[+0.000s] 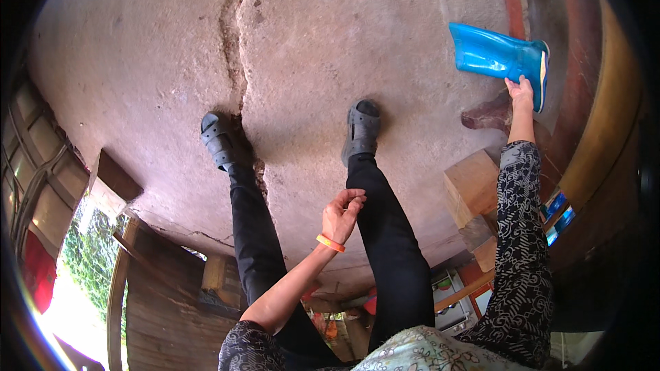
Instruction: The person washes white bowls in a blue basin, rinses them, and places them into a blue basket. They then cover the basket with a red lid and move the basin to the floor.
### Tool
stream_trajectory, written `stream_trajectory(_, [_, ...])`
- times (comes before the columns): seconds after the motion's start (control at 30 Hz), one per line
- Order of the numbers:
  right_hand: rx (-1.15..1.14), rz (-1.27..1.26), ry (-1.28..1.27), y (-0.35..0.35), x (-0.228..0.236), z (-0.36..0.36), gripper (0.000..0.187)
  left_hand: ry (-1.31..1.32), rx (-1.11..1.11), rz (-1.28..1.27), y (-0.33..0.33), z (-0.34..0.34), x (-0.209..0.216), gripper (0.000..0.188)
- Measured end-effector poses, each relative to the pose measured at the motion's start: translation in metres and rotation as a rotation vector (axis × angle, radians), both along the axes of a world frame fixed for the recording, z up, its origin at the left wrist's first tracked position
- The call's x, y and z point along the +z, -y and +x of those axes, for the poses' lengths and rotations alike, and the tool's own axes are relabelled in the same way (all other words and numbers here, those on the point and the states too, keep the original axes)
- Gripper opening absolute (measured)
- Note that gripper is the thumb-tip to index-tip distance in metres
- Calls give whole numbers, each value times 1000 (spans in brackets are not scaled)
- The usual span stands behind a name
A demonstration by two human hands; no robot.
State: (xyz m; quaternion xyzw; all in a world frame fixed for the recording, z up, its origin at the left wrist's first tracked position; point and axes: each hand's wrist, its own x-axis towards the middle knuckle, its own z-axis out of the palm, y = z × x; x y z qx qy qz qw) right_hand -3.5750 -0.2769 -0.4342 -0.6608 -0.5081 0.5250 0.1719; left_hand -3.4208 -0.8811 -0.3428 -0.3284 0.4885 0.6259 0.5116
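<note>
A bright blue rubber boot (496,52) lies on its side at the upper right, its pale sole facing right and its open top pointing left. My right hand (520,91) reaches out to it and grips the edge of the boot near the heel and ankle. My left hand (341,216), with an orange wristband (331,242) on the wrist, is in front of my right thigh. Its fingers are curled in, and nothing shows in them. On my feet are dark grey sandals (362,126).
Under me is a rough concrete floor (302,48) with a long crack (236,48). Wooden blocks (473,187) stand beside my right arm, next to a curved yellow-brown edge (608,96). A wooden panel (158,288) and a bright opening with greenery (89,254) are at the lower left.
</note>
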Motion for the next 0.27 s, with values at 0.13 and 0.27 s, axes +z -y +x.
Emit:
stream_trajectory(0.13, [-51, 46, 19, -1, -1, -10, 41, 2, -11, -2, 1, 0, 0, 25])
stream_trajectory(0.27, [-100, 51, 49, 16, -3, -10, 56, 27, -7, 25, 1, -3, 2, 26])
